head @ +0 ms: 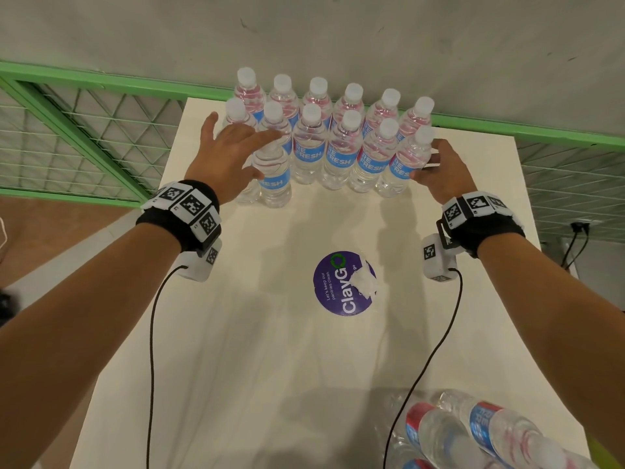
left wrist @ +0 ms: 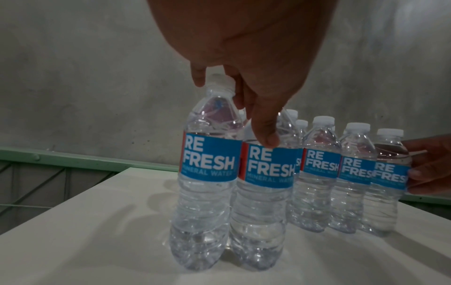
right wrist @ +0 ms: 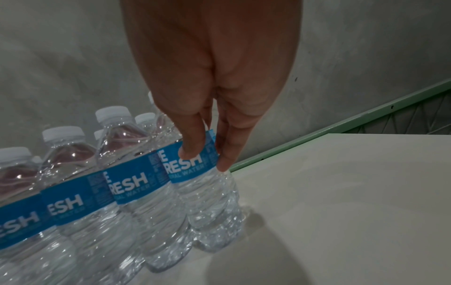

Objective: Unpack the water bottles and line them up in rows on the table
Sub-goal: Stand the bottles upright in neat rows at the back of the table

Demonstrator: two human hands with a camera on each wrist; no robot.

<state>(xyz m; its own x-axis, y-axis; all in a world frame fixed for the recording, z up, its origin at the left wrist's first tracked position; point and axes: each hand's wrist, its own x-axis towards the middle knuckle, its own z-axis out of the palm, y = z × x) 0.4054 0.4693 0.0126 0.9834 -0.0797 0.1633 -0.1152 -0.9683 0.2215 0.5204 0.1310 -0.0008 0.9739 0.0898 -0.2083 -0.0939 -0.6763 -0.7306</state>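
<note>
Two rows of upright water bottles [head: 341, 130] with blue labels stand at the far end of the white table [head: 257, 360]. My left hand [head: 260, 154] is spread over the two leftmost front bottles [left wrist: 207, 173]. Its thumb [left wrist: 267, 138] rests on the second bottle's shoulder, and a fingertip touches the first bottle's cap. My right hand [head: 424, 160] grips the rightmost front bottle [right wrist: 209, 196] at its label, thumb in front and fingers round the side. More bottles [head: 473, 431] lie in clear wrap at the near right corner.
A round purple sticker [head: 333, 286] with a crumpled white scrap [head: 364, 281] on it sits mid-table. A green rail with wire mesh [head: 84, 130] runs behind and beside the table, under a grey wall. Cables trail from both wrist cameras.
</note>
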